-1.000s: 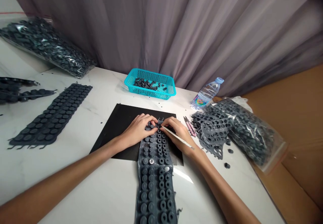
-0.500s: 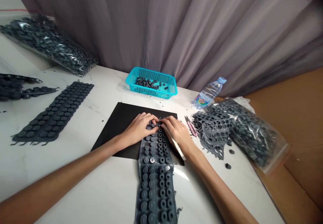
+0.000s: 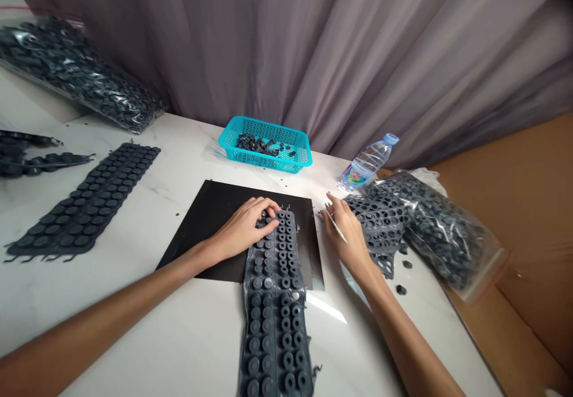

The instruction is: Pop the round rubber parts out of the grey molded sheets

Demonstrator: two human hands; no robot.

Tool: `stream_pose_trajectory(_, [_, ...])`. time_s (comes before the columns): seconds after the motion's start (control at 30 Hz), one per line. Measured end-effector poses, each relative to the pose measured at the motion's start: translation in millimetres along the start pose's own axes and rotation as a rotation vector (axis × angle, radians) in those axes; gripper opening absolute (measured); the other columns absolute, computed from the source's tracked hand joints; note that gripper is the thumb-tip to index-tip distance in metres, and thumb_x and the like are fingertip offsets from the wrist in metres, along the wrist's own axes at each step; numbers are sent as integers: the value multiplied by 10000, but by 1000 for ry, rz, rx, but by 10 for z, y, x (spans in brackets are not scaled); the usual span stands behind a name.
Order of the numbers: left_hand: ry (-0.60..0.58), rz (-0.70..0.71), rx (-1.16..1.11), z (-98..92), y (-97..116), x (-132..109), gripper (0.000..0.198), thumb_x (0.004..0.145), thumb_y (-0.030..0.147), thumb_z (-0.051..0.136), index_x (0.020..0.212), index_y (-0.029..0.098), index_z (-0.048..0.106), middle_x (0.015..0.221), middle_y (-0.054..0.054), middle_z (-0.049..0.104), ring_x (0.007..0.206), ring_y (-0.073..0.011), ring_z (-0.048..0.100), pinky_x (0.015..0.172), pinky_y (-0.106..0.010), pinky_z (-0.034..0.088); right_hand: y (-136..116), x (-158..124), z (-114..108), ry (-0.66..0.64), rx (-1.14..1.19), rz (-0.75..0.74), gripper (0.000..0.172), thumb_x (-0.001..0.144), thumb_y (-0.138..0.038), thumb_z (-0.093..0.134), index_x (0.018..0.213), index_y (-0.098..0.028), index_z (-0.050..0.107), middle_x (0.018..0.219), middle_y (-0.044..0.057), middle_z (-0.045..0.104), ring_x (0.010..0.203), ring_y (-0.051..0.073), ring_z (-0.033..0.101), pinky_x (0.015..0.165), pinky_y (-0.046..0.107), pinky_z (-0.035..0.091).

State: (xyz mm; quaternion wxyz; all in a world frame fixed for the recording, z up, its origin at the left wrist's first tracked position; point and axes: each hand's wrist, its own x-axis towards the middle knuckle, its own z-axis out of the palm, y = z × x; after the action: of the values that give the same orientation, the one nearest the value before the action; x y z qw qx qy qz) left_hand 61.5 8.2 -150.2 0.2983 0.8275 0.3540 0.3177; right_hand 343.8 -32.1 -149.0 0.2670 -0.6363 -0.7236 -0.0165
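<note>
My left hand [image 3: 244, 227] rests at the far end of a dark grey rubber sheet [image 3: 275, 325], its fingers and thumb curled on the sheet's left edge. Rows of round rubber knobs and ring-shaped pieces cover this sheet, whose far part lies over a black mat [image 3: 192, 224]. Off to the right of the mat, my right hand [image 3: 347, 230] is closed on a slim white pointed tool [image 3: 335, 225], which slants across the fingers. That hand is beside a pile of perforated rubber offcuts [image 3: 380, 224].
A turquoise basket [image 3: 295, 164] with small black pieces stands at the back. Beside the offcuts are a water bottle [image 3: 369, 161] and a clear bag of rubber parts [image 3: 452, 242]. On the left lie another knobbed sheet [image 3: 85, 206] and a larger filled bag [image 3: 80, 74].
My right hand has left the rubber sheet and moved right with the white tool, now covering the spot where pink snips lay. My left hand stays at the sheet's far end.
</note>
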Motion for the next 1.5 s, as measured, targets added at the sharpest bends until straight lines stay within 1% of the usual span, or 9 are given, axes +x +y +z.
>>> stream_pose_trajectory(0.07, [36,-18,-73,-16,-19,-1,232,928,241,618,1158,248,586,1009,-7,625,847,-161,540,803,-321,468,-46,14,-11,-23,38,3,482,1044,-379,409,1475,-163,420,1070,140,633,883,288,628,774,431,510])
stream_pose_trajectory(0.17, [81,-36,-106,-88,-73,-2,270,916,211,599,1183,234,569,1011,-15,607,777,-140,518,749,-305,472,-177,34,-40,-72,172,-2,394,1038,-382,461,1385,-198,485,1004,92,655,845,249,626,767,397,511])
stream_pose_trajectory(0.27, [76,-27,-55,-196,-140,-2,203,914,198,581,1115,225,597,1044,-30,612,849,-157,544,768,-318,474,-390,43,-46,-140,339,-58,219,1023,-386,537,1161,-225,592,972,53,666,824,207,621,762,346,509])
stream_pose_trajectory(0.33, [51,-26,-34,-250,-186,-5,182,913,193,578,1090,224,605,1085,-37,617,886,-166,554,801,-331,483,-550,60,-19,-185,417,-115,172,1027,-384,547,1054,-228,615,977,42,666,842,193,618,783,329,509])
stream_pose_trajectory(0.53, [-5,-26,21,-224,-332,-13,188,908,211,604,1094,236,617,1078,-30,604,935,-180,567,861,-354,502,-840,243,119,-292,428,-262,141,1016,-359,586,1033,-225,626,1006,45,651,943,202,604,864,334,495])
stream_pose_trajectory(0.7, [7,-27,7,-182,-388,-16,161,907,251,635,1067,240,629,1074,-30,597,975,-194,574,899,-370,505,-865,342,153,-300,440,-290,115,1005,-332,611,1054,-231,638,1041,44,656,971,200,604,896,337,486])
stream_pose_trajectory(1.13, [53,-49,-26,-166,-388,0,92,912,272,655,974,208,639,987,-29,608,940,-194,579,871,-358,505,-895,306,171,-329,389,-336,137,1036,-342,553,1088,-237,623,1085,55,640,1015,208,608,917,352,495])
stream_pose_trajectory(1.3, [60,-42,-32,-160,-397,4,82,908,256,660,970,207,634,979,-26,606,938,-192,578,868,-352,504,-908,315,177,-314,325,-342,140,1040,-346,539,1088,-240,618,1094,57,645,1031,215,621,912,358,518])
stream_pose_trajectory(1.5, [65,-34,-42,-147,-417,-1,77,897,220,670,959,210,626,977,-18,602,945,-189,570,864,-343,498,-930,330,209,-277,105,-478,240,1064,-343,478,1237,-244,612,1146,91,647,1084,242,621,905,384,551])
